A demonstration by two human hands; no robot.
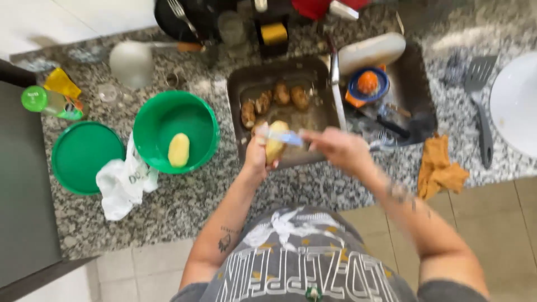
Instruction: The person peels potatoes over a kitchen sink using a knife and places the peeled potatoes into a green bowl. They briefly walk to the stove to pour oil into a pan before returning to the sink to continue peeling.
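My left hand grips a partly peeled potato over the near edge of a dark sink basin. My right hand holds a pale blue peeler laid across that potato. Several unpeeled brown potatoes lie in the basin beyond my hands. One peeled yellow potato rests in a green bowl to the left.
On the granite counter: a green lid, a crumpled white bag, a green-capped bottle. A knife lies across the sink divider. To the right are an orange cloth, a grey spatula and a white plate.
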